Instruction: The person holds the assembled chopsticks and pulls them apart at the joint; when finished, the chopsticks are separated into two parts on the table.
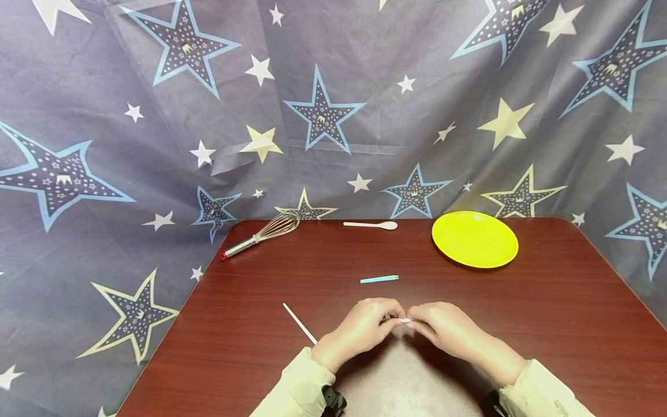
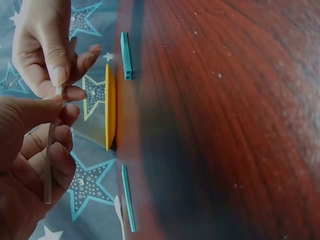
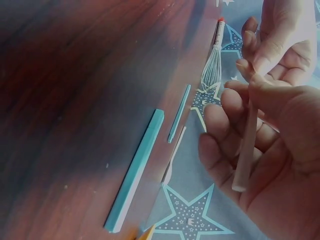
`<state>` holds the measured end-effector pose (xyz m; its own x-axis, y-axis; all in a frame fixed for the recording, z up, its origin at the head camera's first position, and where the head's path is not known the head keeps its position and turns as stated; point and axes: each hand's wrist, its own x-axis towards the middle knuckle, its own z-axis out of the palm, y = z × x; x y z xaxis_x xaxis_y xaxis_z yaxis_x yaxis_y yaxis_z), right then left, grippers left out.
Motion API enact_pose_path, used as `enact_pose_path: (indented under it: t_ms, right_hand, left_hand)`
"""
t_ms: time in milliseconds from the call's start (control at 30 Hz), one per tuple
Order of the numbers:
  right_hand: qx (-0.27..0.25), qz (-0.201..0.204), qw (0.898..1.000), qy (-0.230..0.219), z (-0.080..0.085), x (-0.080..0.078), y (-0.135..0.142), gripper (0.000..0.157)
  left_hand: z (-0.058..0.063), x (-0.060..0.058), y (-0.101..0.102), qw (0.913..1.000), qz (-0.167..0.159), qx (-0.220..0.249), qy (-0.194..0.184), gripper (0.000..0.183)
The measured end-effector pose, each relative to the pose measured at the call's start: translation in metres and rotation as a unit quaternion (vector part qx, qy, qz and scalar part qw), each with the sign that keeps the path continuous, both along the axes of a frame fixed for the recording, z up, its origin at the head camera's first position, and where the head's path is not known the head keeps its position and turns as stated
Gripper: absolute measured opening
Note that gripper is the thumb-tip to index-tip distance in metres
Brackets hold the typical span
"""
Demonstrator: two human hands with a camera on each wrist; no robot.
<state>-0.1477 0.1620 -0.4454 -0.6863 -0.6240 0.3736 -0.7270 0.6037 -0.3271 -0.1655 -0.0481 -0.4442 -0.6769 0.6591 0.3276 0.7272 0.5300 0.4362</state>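
While a whisk (image 1: pixel 254 238) lies slantwise at the far left corner of the dark red table (image 1: pixel 552 284), its red-tipped handle toward the near side, a thin white stick (image 1: pixel 299 322) rests nearer, its lower end running out of sight behind the left wrist. Next comes the left hand (image 1: pixel 361 329), its thumb and fingers closed in a pinch on one part of a pale stick (image 2: pixel 48 167), whose lower length runs down across the palm beneath loosely curled fingers. Beyond that hand, a white spoon (image 1: pixel 372 225) lies along the back edge, bowl to the right, and a teal strip (image 1: pixel 379 279) lies in front of it. The pale stick is above the table between the two hands, which meet fingertip to fingertip; whether it is one piece or two cannot be told. A second teal strip (image 3: pixel 135 170) shows on the table in both wrist views, farther right than the first. The right hand (image 1: pixel 443 327) pinches the stick likewise, its remaining fingers bent. At the far right, a yellow plate (image 1: pixel 475 239) sits near the back edge.
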Motion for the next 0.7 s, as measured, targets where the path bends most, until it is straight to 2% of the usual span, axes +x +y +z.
enact_pose_path:
  t_ms: [267,567,700]
  right_hand:
    - [0.011,-0.011,1.0,0.014,-0.0007,0.0015,0.002,0.028]
    - [0.04,-0.02,0.999,0.014,0.0008,0.002,0.0022,0.029]
    - [0.042,-0.023,0.998,0.028,0.0018,0.0024,0.0029,0.029]
  left_hand:
    - [-0.003,0.0012,0.0003,0.9992,0.017,-0.036,-0.006,0.01]
    - [-0.0053,0.0013,0.0038,0.9973,0.002,-0.071,0.019,0.016]
    - [-0.0071,0.0008,0.0028,0.9978,-0.015,-0.051,0.041,0.016]
